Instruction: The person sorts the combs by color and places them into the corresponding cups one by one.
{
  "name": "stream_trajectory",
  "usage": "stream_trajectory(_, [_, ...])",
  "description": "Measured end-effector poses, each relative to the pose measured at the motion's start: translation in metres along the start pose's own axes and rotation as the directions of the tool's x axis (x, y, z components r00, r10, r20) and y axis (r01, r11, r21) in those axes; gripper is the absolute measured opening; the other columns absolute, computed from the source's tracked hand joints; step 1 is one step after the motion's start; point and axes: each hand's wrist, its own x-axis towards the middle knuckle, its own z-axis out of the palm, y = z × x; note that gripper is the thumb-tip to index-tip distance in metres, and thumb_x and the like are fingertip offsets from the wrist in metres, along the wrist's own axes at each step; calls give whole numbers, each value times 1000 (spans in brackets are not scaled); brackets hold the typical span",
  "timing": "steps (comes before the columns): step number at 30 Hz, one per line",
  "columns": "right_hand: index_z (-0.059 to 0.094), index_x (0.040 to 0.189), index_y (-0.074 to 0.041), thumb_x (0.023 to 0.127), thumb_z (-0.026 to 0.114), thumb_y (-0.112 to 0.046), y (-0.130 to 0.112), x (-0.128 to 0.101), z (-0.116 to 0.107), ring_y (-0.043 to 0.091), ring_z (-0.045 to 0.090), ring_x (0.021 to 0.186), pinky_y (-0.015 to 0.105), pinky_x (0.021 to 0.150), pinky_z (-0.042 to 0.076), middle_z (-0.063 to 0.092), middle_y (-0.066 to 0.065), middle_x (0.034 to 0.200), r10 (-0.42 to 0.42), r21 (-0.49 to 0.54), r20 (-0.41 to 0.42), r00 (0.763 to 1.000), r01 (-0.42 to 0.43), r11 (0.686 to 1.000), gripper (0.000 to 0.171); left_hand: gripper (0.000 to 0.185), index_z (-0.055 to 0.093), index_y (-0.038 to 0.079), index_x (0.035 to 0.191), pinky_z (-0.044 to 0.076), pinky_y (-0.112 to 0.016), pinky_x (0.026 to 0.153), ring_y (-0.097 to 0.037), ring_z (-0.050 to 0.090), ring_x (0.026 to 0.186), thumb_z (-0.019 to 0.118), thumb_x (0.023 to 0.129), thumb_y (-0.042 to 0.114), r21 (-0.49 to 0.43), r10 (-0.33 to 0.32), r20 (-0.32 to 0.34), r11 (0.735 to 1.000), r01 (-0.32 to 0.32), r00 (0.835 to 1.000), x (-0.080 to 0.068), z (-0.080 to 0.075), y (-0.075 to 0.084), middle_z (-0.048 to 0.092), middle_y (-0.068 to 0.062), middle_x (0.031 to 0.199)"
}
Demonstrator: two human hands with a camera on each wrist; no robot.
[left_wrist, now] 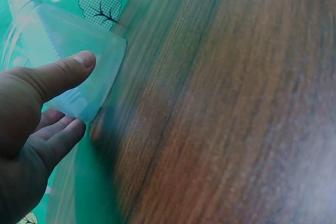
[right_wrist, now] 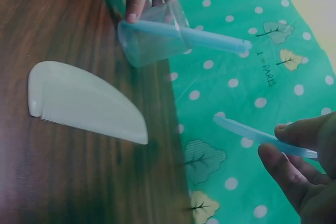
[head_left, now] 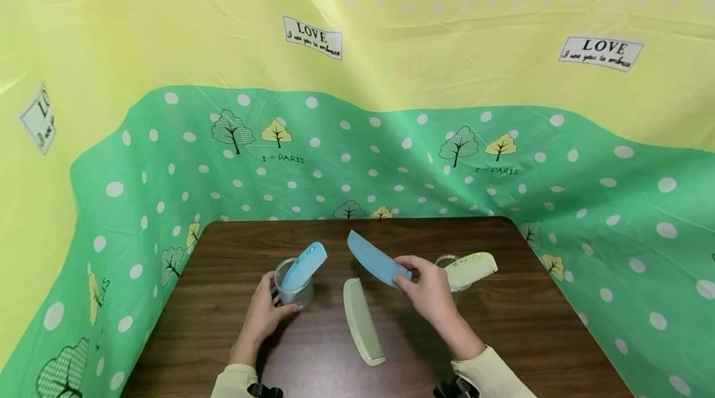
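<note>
My left hand (head_left: 279,306) grips a clear plastic cup (head_left: 294,291) standing on the dark wooden table (head_left: 234,261); a blue comb (head_left: 304,263) leans inside it. In the left wrist view my thumb (left_wrist: 63,74) presses on the cup's wall (left_wrist: 79,40). My right hand (head_left: 406,277) pinches a second blue comb (head_left: 375,257) by one end and holds it tilted above the table, seen thin-edged in the right wrist view (right_wrist: 257,136). A pale green comb (head_left: 363,321) lies flat on the table between my hands.
To the right of my right hand stands another clear cup (head_left: 449,264) with a pale green comb (head_left: 473,268) leaning in it. A green and yellow polka-dot cloth (head_left: 391,156) walls the table at the back and sides.
</note>
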Motion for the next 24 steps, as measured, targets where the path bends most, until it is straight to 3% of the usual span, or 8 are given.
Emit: stream_trajectory(24, [79, 111, -14, 86, 84, -10, -42, 17, -8, 11, 67, 79, 20, 60, 57, 74, 0, 96, -178, 54, -154, 972, 188, 981, 25, 93, 33, -2, 149, 51, -52, 110, -51, 42, 142, 89, 74, -4, -15, -2, -4, 1000, 2, 1000, 1, 0, 0, 38, -32, 153])
